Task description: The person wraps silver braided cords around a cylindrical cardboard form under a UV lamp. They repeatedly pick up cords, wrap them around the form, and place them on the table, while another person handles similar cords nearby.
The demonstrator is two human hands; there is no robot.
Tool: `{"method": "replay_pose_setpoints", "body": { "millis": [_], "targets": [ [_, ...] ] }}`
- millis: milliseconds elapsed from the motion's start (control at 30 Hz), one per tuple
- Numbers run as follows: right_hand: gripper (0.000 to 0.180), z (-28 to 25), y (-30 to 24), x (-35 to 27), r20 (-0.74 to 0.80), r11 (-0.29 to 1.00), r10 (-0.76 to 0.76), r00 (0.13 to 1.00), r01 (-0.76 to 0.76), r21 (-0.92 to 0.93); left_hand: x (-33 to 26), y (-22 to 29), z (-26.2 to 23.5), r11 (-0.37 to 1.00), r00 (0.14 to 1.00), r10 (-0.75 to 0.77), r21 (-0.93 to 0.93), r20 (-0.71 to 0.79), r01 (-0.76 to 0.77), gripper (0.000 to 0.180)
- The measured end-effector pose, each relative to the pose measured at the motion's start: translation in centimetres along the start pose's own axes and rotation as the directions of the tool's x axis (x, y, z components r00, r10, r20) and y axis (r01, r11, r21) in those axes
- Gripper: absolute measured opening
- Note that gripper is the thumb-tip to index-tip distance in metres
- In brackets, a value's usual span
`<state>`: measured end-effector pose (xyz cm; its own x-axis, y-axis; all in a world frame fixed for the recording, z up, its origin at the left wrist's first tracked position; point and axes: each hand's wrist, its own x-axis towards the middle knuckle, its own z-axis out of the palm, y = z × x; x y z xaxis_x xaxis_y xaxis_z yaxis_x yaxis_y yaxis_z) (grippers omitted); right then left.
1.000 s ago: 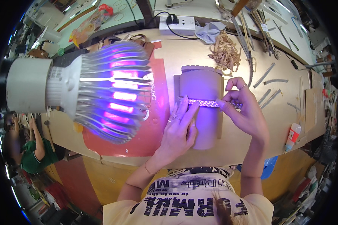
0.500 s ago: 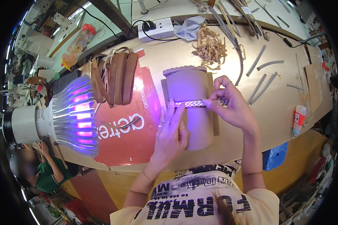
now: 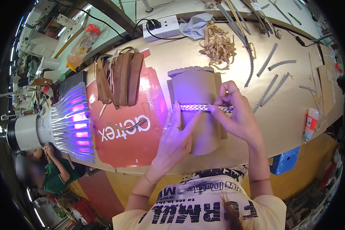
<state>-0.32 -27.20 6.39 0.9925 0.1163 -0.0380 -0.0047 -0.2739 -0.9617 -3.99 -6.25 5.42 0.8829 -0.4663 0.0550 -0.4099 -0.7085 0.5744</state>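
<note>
Saw white lettering (image 3: 123, 132) on the red sheet (image 3: 132, 149) at nine o'clock, plus bold black print (image 3: 192, 212) across the cream T-shirt (image 3: 211, 199) near six.

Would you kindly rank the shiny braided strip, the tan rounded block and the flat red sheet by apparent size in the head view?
1. Flat red sheet
2. Tan rounded block
3. Shiny braided strip
</note>
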Motion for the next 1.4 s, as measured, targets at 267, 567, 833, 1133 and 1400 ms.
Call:
{"method": "replay_pose_setpoints", "body": {
  "millis": [267,567,833,1133,1400],
  "targets": [
    [0.030,-0.3,-1.4,0.3,0.028,0.999,0.038,0.999,-0.038,-0.007,0.5,0.2,-0.5,0.997,0.999,0.044,0.058,0.028,-0.045,0.059],
    [0.030,-0.4,-0.6,-0.1,0.019,0.999,0.021,1.000,-0.022,0.025,0.6,0.4,-0.6,1.000,0.999,0.005,0.011,0.048,-0.006,0.063],
    [0.032,-0.4,0.4,-0.2,0.007,0.997,-0.038,0.999,0.037,0.062,0.5,0.4,-0.8,1.000,0.997,-0.013,0.013,0.072,0.012,0.066],
    [0.036,-0.6,1.4,-0.3,0.045,0.973,0.119,0.992,-0.125,0.194,0.5,0.7,-0.8,0.998,0.992,-0.046,0.040,0.116,0.042,0.069],
    [0.038,-0.9,2.9,-1.8,0.010,0.841,0.286,0.958,-0.256,0.477,0.9,1.4,-1.3,0.994,0.986,-0.079,0.086,0.148,0.066,0.073]
  ]
}}
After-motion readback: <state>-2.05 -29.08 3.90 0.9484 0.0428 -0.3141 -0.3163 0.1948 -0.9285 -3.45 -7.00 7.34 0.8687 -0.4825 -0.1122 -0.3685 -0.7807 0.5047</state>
